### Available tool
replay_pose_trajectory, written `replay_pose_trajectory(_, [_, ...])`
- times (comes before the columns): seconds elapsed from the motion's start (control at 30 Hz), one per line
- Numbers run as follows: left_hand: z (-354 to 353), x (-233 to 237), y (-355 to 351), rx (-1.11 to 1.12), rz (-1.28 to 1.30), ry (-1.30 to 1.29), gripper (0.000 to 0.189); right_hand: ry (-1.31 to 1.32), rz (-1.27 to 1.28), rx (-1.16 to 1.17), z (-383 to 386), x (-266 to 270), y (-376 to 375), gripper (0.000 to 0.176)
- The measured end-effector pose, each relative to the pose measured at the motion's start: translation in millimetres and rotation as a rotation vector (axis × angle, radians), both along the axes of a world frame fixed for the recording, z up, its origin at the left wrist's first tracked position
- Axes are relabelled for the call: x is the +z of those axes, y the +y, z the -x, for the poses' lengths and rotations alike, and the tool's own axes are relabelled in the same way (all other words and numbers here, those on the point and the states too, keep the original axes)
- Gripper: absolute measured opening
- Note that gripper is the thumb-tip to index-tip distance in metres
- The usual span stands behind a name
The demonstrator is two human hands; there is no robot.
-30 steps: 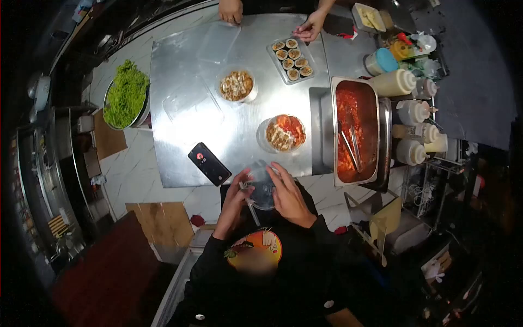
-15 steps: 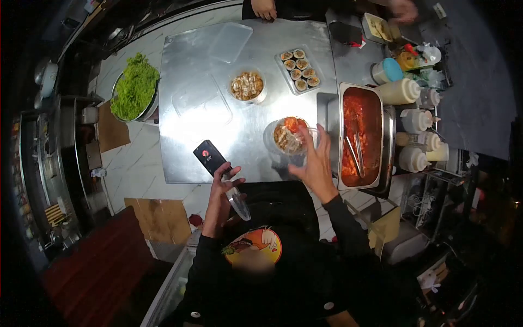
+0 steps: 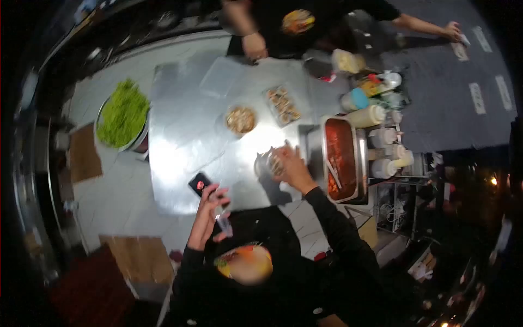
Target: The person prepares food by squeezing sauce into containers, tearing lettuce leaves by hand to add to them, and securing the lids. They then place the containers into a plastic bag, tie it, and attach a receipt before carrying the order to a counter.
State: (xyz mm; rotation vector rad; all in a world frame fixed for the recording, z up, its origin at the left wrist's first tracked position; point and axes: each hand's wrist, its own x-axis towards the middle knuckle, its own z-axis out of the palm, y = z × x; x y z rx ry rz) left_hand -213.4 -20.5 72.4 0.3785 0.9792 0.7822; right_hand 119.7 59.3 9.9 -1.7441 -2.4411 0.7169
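In my left hand (image 3: 208, 211) is a clear plastic lid (image 3: 224, 225), pinched between the fingers and hanging over the table's near edge. A dark phone (image 3: 198, 183) lies on the table just beyond these fingers. My right hand (image 3: 296, 170) is closed round the right side of a clear plastic bowl (image 3: 263, 163); its food is partly covered by the fingers and blurred. Farther back on the metal table (image 3: 180, 131) stands a second bowl of topped food (image 3: 241, 120). A clear tray of sliced rolls (image 3: 282, 106) sits to the right of that.
A metal pan of red food (image 3: 339, 141) with tongs (image 3: 333, 173) adjoins the table's right side. Squeeze bottles (image 3: 381, 136) stand beyond it. A basin of lettuce (image 3: 124, 114) is at the left. Across the table, a person in black rests one hand (image 3: 254, 46) near the edge.
My right hand has gone from spread fingers over the near bowl to closing round its side. The view has shifted, showing more of the person opposite. My left hand keeps the lid.
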Motion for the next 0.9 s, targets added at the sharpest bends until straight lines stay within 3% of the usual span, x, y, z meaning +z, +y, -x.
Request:
replay_pose_trajectory(0.03, [0, -18, 3, 0.033, 0.139, 0.047, 0.055, 0.017, 0.069, -0.049, 2, -5, 4, 0.086])
replay_pose_trajectory(0.13, [6, -15, -1, 0.062, -0.001, -0.019, 0.06, -0.153, -0.294, -0.223, 18, -31, -13, 0.063])
replay_pose_trajectory(0.17, [8, -19, -1, 0.097, 0.053, 0.001, 0.06, -0.18, -0.275, -0.294, 35, 0, -15, 0.058])
replay_pose_trajectory(0.3, [15, -12, 0, 0.094, 0.012, -0.087, 0.052, -0.172, -0.379, -0.331, 41, 8, -20, 0.056])
replay_pose_trajectory(0.5, [13, -2, 13, 0.072, -0.029, -0.05, 0.051, -0.08, -0.349, -0.332, 39, 3, -21, 0.055])
replay_pose_trajectory(0.6, [14, 0, 10, 0.061, -0.044, -0.048, 0.052, -0.219, -0.234, -0.361, 46, 9, -18, 0.055])
replay_pose_trajectory(0.9, [13, -1, 11, 0.036, -0.011, -0.078, 0.046, -0.152, -0.336, -0.339, 51, 8, -9, 0.049])
